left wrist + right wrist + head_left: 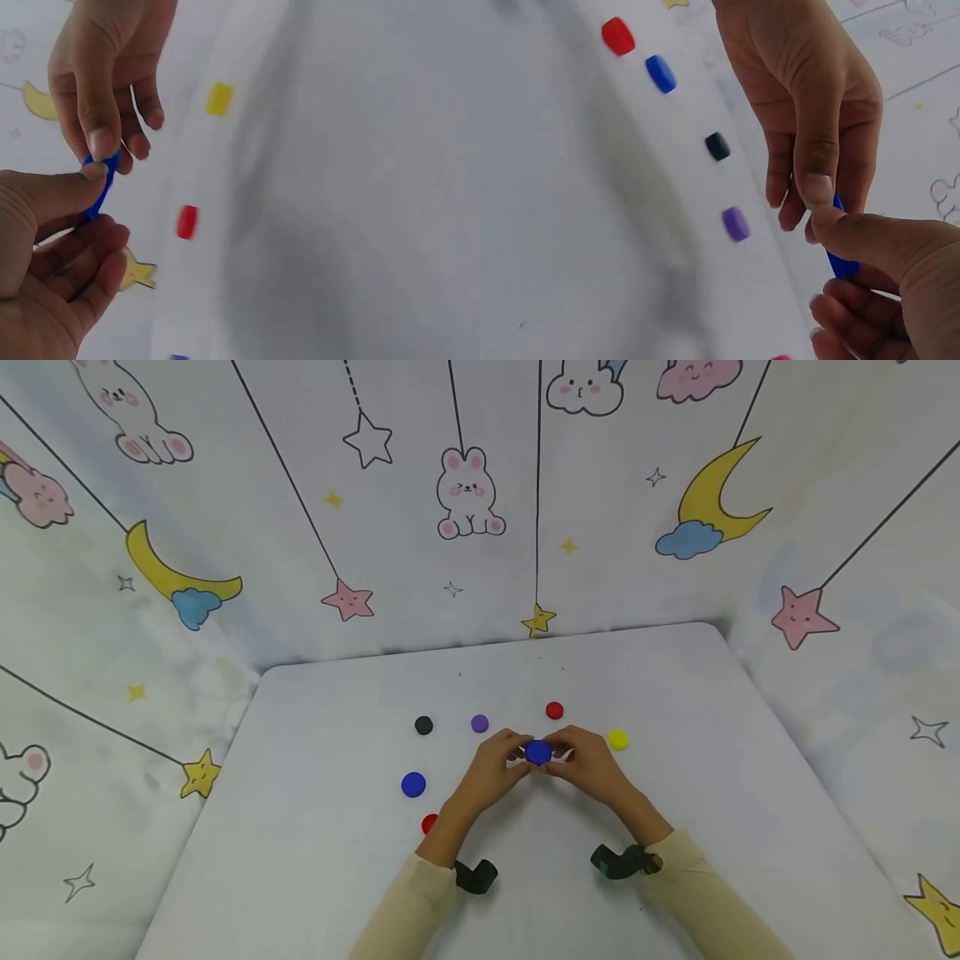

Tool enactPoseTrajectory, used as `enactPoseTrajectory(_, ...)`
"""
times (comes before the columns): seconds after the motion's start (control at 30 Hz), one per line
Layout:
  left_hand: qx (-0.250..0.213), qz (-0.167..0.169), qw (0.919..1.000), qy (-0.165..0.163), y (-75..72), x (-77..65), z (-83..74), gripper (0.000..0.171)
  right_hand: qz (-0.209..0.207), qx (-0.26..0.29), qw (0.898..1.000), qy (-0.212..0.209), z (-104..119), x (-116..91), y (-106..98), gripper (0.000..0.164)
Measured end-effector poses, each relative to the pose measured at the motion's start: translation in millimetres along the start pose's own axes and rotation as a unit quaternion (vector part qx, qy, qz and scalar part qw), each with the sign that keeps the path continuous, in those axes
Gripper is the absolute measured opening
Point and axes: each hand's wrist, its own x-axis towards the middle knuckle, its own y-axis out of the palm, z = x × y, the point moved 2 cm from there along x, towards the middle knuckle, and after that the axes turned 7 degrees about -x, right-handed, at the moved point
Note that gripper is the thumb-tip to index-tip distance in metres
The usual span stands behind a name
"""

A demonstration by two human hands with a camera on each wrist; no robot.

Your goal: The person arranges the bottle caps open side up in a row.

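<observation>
A small round blue disc, shaped like a bottle cap [538, 752], is held between both hands above the white table. My left hand [493, 770] pinches it from the left; my right hand [588, 767] pinches the other side. The left wrist view shows the cap [100, 196] edge-on, with both thumbs over it and the thumb tips close together. Seen from the right wrist, the cap [843, 264] is partly covered by the right thumb. Around the hands lie a purple disc [480, 723], a red disc [554, 710] and a yellow disc [618, 740].
Left of the hands are a black disc [423, 725] and another blue disc [413, 784]. A second red disc [429, 823] is partly hidden by the left forearm. The white table [300, 877] ends at a cartoon-printed backdrop [405, 552]. Dark straps sit on both wrists.
</observation>
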Motion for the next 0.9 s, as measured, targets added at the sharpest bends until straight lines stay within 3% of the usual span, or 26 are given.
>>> enactPoseTrajectory(0.3,0.004,-0.034,0.9990,0.027,-24.5,-9.6,-31.3,0.041,-0.026,-0.004,0.998,-0.051,31.1,1.5,-21.5,0.038)
enactPoseTrajectory(0.9,-0.055,-0.060,0.9957,0.045,-51.5,-25.2,-61.7,0.041,-0.031,0.016,0.997,-0.072,70.7,-3.4,-48.7,0.041)
